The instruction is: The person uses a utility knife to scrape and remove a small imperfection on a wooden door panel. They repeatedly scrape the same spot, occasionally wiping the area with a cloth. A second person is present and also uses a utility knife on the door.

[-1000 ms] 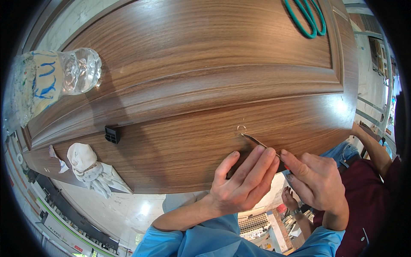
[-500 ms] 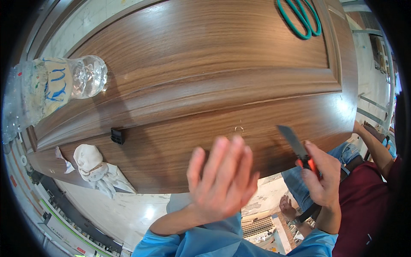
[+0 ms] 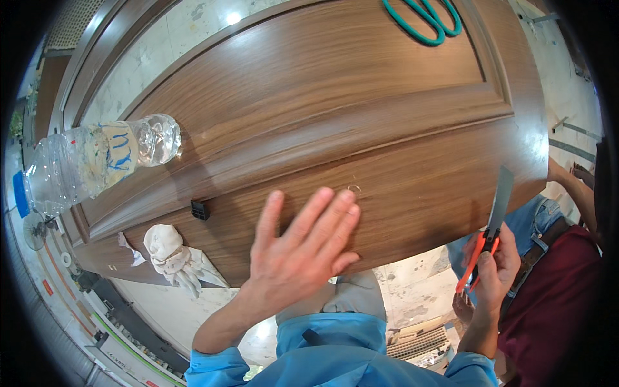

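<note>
My left hand [image 3: 300, 242] lies palm down over the near strip of a brown wood-grain panel [image 3: 309, 109], fingers stretched and slightly apart, holding nothing. Just beyond its fingertips is a small pale curled shaving [image 3: 354, 188]. My right hand [image 3: 496, 271] is closed round the orange-and-black handle of a knife [image 3: 500, 200]. Its long grey blade points up and away over the panel's near right edge. Part of the handle is hidden by my fingers.
On the left lies a clear plastic bottle [image 3: 58, 171] with a blue cap. Near it are a small black plastic block [image 3: 200, 209], a bunched white glove [image 3: 169, 248] and a torn scrap [image 3: 132, 248]. Teal loop handles [image 3: 429, 26] show at the top. A person in maroon [image 3: 548, 303] is close at right.
My right hand has swung the knife to the right and turned its blade more upright. My left hand has shifted left and flattened toward the panel. The view has shifted too.
</note>
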The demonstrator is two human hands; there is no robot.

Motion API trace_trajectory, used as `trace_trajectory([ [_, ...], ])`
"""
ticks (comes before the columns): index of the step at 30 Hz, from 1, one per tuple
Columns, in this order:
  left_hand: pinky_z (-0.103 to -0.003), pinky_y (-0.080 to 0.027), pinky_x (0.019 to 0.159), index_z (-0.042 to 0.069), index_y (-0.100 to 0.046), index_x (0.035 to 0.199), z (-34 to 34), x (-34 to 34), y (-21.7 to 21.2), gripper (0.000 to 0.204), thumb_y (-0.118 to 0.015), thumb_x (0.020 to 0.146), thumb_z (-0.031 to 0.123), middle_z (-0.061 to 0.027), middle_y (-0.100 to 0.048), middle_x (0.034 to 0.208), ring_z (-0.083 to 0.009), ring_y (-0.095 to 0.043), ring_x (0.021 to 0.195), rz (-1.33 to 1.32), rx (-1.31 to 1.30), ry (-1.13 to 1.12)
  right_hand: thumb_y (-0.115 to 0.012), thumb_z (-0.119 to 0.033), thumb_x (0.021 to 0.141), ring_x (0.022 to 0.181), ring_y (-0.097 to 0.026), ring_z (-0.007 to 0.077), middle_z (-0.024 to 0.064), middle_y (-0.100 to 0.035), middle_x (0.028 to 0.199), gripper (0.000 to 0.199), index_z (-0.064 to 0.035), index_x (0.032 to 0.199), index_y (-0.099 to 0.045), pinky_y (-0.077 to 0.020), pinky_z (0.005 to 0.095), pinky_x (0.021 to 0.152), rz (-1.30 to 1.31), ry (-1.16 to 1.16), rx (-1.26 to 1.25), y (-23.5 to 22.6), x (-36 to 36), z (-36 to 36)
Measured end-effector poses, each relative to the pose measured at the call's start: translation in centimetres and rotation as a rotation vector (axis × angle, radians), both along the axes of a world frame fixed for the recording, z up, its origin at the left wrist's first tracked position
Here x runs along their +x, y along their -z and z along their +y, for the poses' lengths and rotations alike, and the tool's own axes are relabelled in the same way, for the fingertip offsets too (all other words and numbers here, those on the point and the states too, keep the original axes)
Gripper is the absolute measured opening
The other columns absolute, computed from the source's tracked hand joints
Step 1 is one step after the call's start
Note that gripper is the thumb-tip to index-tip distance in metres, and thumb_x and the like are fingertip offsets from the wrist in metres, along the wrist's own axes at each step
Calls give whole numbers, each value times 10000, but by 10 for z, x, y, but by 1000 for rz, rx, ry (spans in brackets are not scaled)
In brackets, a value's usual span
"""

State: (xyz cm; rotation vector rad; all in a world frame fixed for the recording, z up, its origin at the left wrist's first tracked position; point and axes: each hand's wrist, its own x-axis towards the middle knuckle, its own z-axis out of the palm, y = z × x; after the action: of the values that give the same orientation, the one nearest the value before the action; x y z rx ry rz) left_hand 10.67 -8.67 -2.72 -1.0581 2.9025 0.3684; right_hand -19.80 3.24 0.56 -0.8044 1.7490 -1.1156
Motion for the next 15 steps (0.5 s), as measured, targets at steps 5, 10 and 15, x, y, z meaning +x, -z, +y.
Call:
trace_trajectory([
  [5,-517,-356,1059,176,-686,1349,-13,0,-9,552,-647,938,542,-92,-610,1374,-279,-533,1249,-32,-249,-206,-674,-258,963,736,-649,143,138,-689,900,578,96,1393,-517,-550,270,649,-59,82,65,6,4,21],
  [10,-470,-365,918,224,-675,1366,-23,-6,-6,586,-614,927,607,-101,-604,1207,-263,-536,1069,-17,-299,-14,-673,-260,950,730,-648,144,142,-689,880,595,101,1394,-507,-543,266,630,-72,157,73,12,8,39],
  [15,-456,-376,877,211,-672,1372,-34,3,-13,614,-578,933,631,-96,-603,1204,-253,-561,1023,-137,-338,112,-675,-255,944,716,-650,147,150,-688,878,607,107,1398,-501,-542,268,612,-121,145,54,13,8,52],
])
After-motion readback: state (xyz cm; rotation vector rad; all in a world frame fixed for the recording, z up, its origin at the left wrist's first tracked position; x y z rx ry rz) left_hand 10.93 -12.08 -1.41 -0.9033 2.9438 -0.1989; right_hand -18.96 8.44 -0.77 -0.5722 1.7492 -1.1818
